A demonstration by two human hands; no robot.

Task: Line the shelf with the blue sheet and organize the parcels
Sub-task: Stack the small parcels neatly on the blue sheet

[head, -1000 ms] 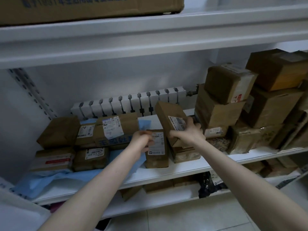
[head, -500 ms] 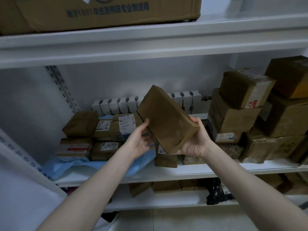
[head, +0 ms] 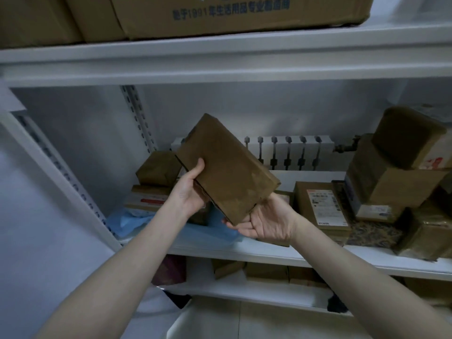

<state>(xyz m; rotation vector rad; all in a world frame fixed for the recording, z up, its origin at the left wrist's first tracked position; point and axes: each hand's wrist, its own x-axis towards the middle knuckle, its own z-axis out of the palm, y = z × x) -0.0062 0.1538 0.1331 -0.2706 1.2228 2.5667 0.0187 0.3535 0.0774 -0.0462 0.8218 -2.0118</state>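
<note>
While our left hand (head: 189,194) grips the brown parcel (head: 227,167) by its left edge, thumb over the front face and fingers behind, our right hand (head: 267,222) lies palm up under the lower corner. Its fingers are fairly straight and carry the weight from below. Both hands are on this one parcel, which we hold tilted in the air in front of the middle shelf (head: 269,253).

Just below the hands the blue sheet (head: 137,220) lies rumpled on the left part of that shelf. At its back sits a parcel with a red stripe (head: 146,199), and a plain brown one (head: 159,167) rests on top of it. Right of our right hand stands a parcel with a white label (head: 322,206). Beyond it a tall pile of boxes (head: 391,182) fills the right end of the shelf.

Behind the parcels we see a white radiator (head: 288,152) against the wall. On the upper shelf (head: 220,62) rests a large carton (head: 220,15) with blue print. On the lower shelf (head: 244,292) more brown parcels lie in shadow.
</note>
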